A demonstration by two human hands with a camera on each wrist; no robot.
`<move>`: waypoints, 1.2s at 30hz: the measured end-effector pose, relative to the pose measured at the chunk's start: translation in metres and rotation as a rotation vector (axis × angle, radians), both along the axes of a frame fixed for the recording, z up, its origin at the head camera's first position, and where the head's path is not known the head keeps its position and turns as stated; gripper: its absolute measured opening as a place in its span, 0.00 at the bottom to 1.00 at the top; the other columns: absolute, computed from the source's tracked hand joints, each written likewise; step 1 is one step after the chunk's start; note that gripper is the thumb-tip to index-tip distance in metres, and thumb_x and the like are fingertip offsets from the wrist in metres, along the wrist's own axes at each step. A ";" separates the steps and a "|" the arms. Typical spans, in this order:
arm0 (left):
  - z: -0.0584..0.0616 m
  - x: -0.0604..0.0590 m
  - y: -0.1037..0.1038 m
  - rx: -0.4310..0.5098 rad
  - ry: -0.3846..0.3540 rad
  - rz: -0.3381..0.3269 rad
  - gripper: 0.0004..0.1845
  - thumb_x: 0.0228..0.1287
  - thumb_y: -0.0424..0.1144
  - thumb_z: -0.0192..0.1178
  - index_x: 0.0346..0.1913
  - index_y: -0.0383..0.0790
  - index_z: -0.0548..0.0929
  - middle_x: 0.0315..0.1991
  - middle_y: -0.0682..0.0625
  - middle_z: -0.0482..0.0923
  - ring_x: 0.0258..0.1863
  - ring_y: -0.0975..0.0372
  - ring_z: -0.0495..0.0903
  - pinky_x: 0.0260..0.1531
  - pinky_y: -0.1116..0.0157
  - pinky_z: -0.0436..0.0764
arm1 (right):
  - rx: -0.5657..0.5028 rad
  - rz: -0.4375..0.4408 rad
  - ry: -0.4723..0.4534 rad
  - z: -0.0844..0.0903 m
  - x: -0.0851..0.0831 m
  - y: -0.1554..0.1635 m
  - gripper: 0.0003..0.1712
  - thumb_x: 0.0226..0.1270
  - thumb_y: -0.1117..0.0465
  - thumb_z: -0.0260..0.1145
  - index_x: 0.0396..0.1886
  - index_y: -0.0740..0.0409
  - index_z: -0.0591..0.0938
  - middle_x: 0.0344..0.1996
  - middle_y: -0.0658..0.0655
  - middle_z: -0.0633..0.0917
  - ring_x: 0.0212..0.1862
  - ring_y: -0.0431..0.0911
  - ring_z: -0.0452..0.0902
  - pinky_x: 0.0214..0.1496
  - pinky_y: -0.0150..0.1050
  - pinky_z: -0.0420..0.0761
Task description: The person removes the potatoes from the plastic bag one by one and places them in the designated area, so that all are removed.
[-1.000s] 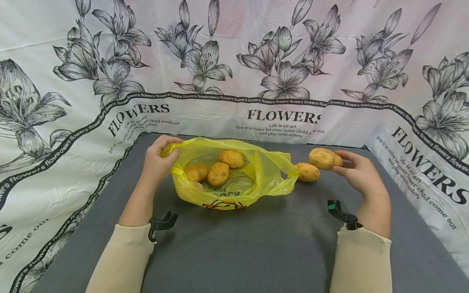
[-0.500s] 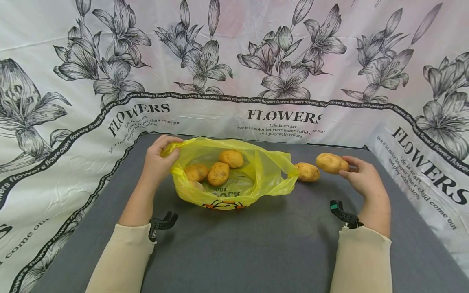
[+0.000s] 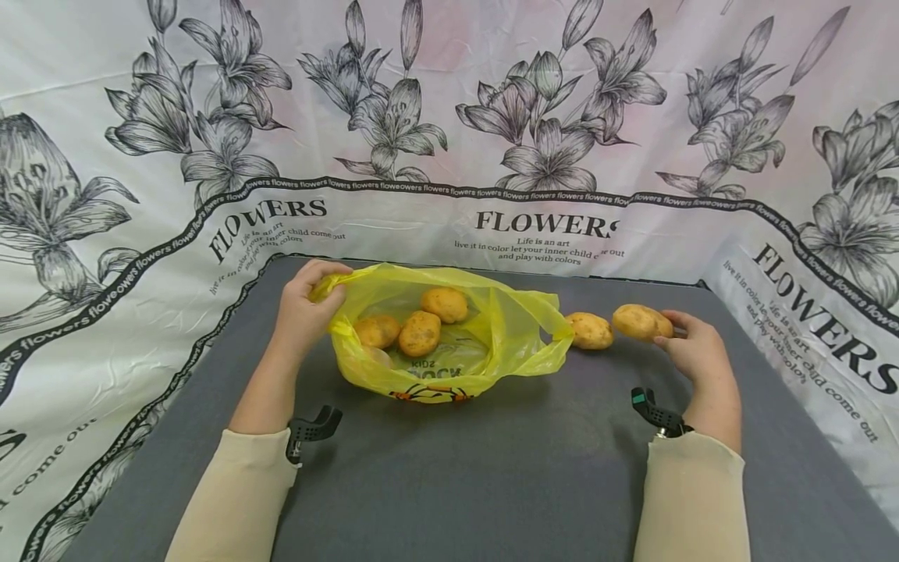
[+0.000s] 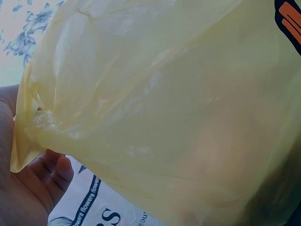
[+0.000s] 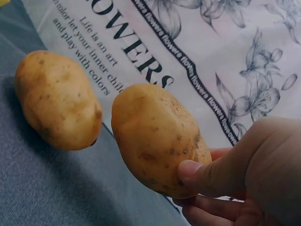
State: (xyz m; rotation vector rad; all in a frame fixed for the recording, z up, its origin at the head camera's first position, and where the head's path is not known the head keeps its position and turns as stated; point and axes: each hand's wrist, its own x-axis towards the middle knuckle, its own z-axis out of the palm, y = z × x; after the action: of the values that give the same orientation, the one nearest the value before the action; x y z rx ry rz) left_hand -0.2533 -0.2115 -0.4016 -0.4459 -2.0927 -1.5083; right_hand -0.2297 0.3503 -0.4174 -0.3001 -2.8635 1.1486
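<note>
A: Where's the held potato rel. to the yellow bag?

B: Well to the bag's right, off its open right lip. The right hand has it pinched by its right end, thumb on the near side, fingers behind. The wrist view shows the thumb pressed on the skin, other fingers curled under. It looks lifted off the grey table, but can't be sure.

A: Long axis?

B: Roughly left-right, free end pointing toward the bag. So the bag mouth lies straight left of the fingers, w/ one obstacle between: a second potato lying on the table just right of the bag's lip, nearly touching the held one's free end.

A: Which hand's nearer to that loose one?

B: Right, by far. The left hand is on the bag's far-left rim, fingers curled round a bunch of the plastic. The left wrist view shows mostly bag film w/ fingertips tucked beneath the gathered edge.

A: Bag contents?

B: Three potatoes plainly: one toward the back, two side by side in front-left of it. A paler lump sits low at the left inside; can't tell what it is. The mouth gapes up and to the right.

A: Surroundings?

B: A flower-print cloth stands behind the bag and wraps both sides.
</note>
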 end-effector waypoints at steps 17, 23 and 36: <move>-0.001 0.000 0.000 0.007 0.003 -0.013 0.12 0.67 0.26 0.61 0.50 0.38 0.88 0.49 0.48 0.80 0.50 0.63 0.74 0.45 0.70 0.75 | -0.023 -0.084 -0.013 -0.022 -0.010 0.008 0.36 0.75 0.68 0.57 0.79 0.69 0.58 0.73 0.79 0.59 0.71 0.75 0.57 0.68 0.69 0.61; 0.005 0.006 0.004 0.006 -0.008 -0.008 0.12 0.66 0.23 0.59 0.49 0.32 0.86 0.49 0.42 0.79 0.48 0.63 0.73 0.45 0.71 0.75 | -0.018 -0.111 -0.029 -0.032 -0.016 0.010 0.35 0.75 0.68 0.56 0.79 0.69 0.59 0.73 0.79 0.60 0.73 0.74 0.55 0.71 0.68 0.57; 0.021 0.022 0.010 0.009 -0.015 -0.019 0.11 0.67 0.23 0.59 0.49 0.29 0.85 0.49 0.40 0.79 0.47 0.63 0.73 0.44 0.71 0.75 | -0.022 -0.121 -0.006 -0.041 -0.021 0.007 0.35 0.75 0.70 0.55 0.78 0.70 0.59 0.73 0.79 0.60 0.72 0.73 0.56 0.72 0.67 0.57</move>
State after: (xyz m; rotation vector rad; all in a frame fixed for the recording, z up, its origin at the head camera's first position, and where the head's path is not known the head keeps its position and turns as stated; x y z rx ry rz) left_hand -0.2310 -0.2015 -0.3804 -0.4535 -2.0982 -1.5362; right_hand -0.2504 0.3575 -0.4588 -0.4719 -2.7947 1.1600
